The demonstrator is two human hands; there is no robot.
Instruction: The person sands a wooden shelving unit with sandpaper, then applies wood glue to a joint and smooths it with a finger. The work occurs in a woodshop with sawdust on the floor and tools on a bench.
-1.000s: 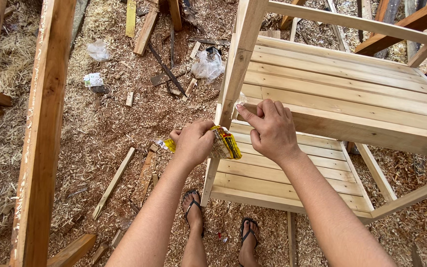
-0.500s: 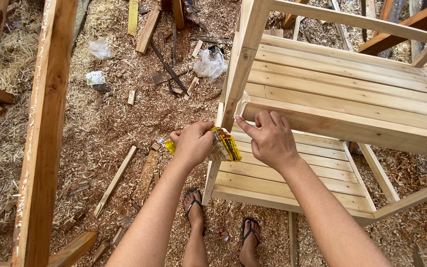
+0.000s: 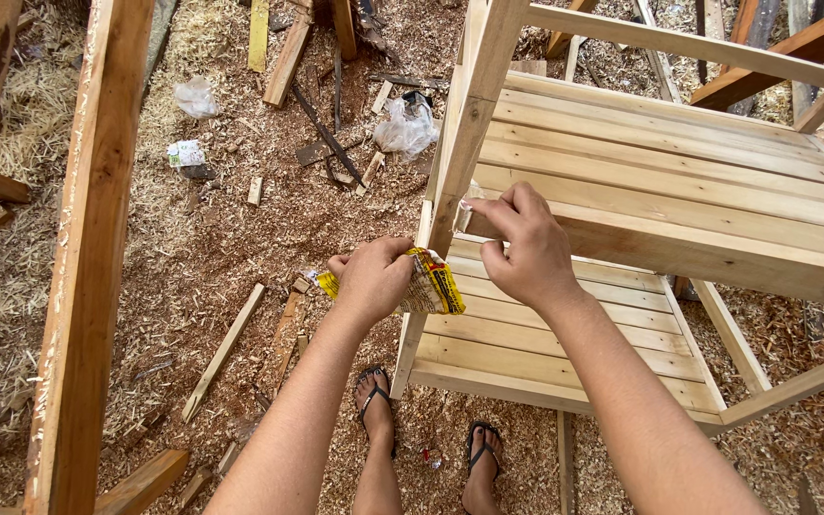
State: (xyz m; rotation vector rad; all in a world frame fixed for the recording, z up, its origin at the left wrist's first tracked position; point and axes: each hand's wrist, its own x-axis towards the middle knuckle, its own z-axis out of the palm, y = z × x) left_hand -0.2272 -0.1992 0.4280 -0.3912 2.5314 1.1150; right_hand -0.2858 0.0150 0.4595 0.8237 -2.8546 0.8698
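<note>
My left hand (image 3: 370,279) grips a crumpled yellow packet (image 3: 431,282) with red and black print, held beside the corner post (image 3: 469,124) of a pale wooden slatted rack. My right hand (image 3: 525,248) is just right of the packet, its thumb and forefinger pinched on a small pale scrap (image 3: 470,198) pressed at the joint where the post meets the front rail of the upper shelf (image 3: 679,200). The lower shelf (image 3: 526,343) lies beneath both hands. My feet in flip-flops (image 3: 374,396) stand on the sawdust below.
A rough timber post (image 3: 92,257) stands upright at the left. The floor is covered in sawdust and shavings with wood offcuts (image 3: 224,351), crumpled plastic bags (image 3: 406,127) and a small white carton (image 3: 184,154). More timber pieces (image 3: 793,48) lie at the top right.
My right hand has shifted slightly up the post joint, still pinching the scrap. My left hand keeps the packet in nearly the same spot.
</note>
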